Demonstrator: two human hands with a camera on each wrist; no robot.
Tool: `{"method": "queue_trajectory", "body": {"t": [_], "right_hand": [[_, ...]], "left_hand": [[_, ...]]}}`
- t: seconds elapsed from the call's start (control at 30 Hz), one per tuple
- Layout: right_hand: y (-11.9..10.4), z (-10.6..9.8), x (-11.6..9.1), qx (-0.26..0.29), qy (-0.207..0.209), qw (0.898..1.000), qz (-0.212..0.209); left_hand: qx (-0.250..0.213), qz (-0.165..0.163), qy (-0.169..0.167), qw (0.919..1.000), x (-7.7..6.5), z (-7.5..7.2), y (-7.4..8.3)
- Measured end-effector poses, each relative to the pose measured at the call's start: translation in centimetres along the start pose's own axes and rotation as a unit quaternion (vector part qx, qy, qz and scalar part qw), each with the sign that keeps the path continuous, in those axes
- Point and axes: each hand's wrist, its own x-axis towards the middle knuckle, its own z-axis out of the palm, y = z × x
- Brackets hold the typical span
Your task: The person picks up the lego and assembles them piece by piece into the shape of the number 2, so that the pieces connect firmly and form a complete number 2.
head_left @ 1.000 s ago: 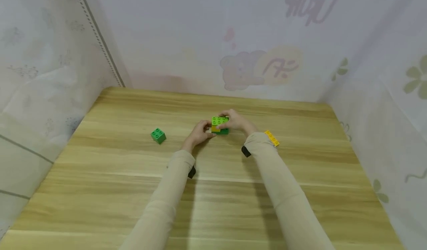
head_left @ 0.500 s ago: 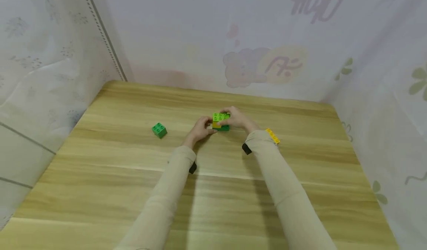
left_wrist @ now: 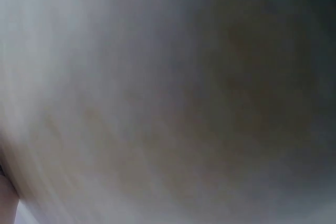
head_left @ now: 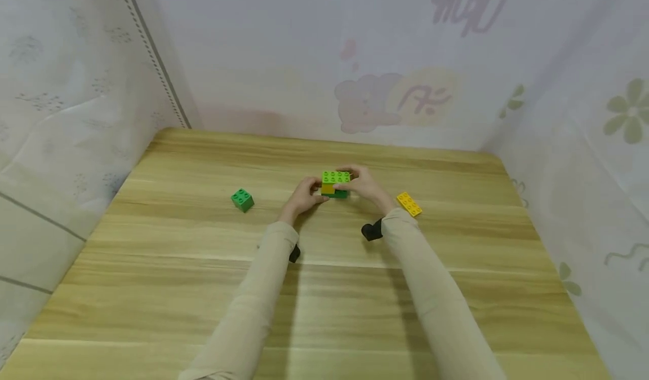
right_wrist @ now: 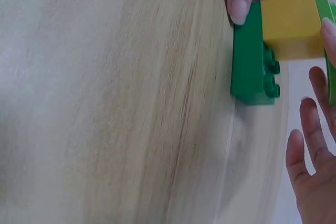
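A small stack of toy building blocks stands mid-table. It has a dark green block (right_wrist: 248, 59) at the bottom, a yellow block (right_wrist: 291, 22) over one half of it, and a light green studded plate (head_left: 336, 177) on top. On the stack's left side my left hand (head_left: 304, 195) grips the dark green block, its thumb pressed to the block's side in the right wrist view. From the right, my right hand (head_left: 364, 184) pinches the light green plate between thumb and fingers, the other fingers spread. The left wrist view is only a blur.
A green square block (head_left: 243, 200) lies to the left on the wooden table (head_left: 324, 312). A yellow studded plate (head_left: 409, 204) lies beyond the right wrist. Patterned sheets (head_left: 284, 58) hang behind the table and on both sides.
My right hand has shifted slightly right along the stack, showing more of the light green plate's top. More of the loose yellow plate shows past the right sleeve. The left hand keeps its grip.
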Motion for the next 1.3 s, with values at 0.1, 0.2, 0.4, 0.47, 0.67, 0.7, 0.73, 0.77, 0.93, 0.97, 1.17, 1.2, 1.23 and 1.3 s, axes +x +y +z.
{"method": "queue_trajectory", "body": {"t": [0.1, 0.2, 0.4, 0.47, 0.67, 0.7, 0.73, 0.77, 0.93, 0.97, 1.17, 1.2, 1.23, 1.3], "right_hand": [[0.2, -0.4, -0.4, 0.007, 0.012, 1.0, 0.015], [0.5, -0.7, -0.8, 0.014, 0.015, 1.0, 0.024], [0.5, -0.9, -1.1, 0.008, 0.012, 1.0, 0.026], [0.4, -0.9, -1.0, 0.006, 0.012, 1.0, 0.026], [0.3, -1.0, -1.2, -0.003, 0.018, 1.0, 0.016], [0.3, -1.0, -1.2, -0.007, 0.021, 1.0, 0.014], [0.4, -1.0, -1.3, -0.011, 0.023, 1.0, 0.012], [0.3, -0.9, -1.4, -0.013, 0.025, 1.0, 0.01], [0.2, -0.3, -1.6, -0.017, 0.02, 1.0, 0.009], [0.1, -0.2, -1.6, -0.016, 0.018, 1.0, 0.007], [-0.1, -0.4, -1.7, -0.016, 0.03, 0.999, -0.009], [-0.2, -0.6, -1.8, -0.016, 0.034, 0.999, -0.01], [-0.1, -0.5, -1.7, -0.013, 0.035, 0.999, -0.011], [-0.1, -0.5, -1.7, -0.008, 0.037, 0.999, -0.008]], "left_hand": [[-0.006, -0.001, -0.001, 1.0, 0.0, -0.1, 0.0], [-0.011, -0.003, -0.005, 0.9999, 0.0, -0.1, 0.0], [0.002, 0.003, 0.001, 1.0, -0.2, -0.4, 0.1], [0.009, 0.009, 0.003, 0.9999, -0.1, -0.5, 0.1], [0.017, 0.007, -0.016, 0.9997, -0.1, -0.5, 0.5], [0.019, 0.008, -0.022, 0.9996, -0.2, -0.5, 0.5], [0.024, 0.01, -0.026, 0.9993, -0.3, -0.6, 0.5], [0.026, 0.011, -0.029, 0.9992, -0.4, -0.6, 0.6], [0.042, 0.012, -0.039, 0.9983, -2.0, -1.2, 0.0], [0.048, 0.013, -0.038, 0.998, -2.5, -1.3, 0.0], [0.103, 0.05, -0.042, 0.9925, -5.7, -2.1, 0.4], [0.114, 0.058, -0.036, 0.9911, -6.2, -2.2, 0.6], [0.126, 0.067, -0.026, 0.9894, -6.8, -2.5, 0.5], [0.144, 0.08, 0.009, 0.9862, -7.7, -3.1, 0.3]]}}
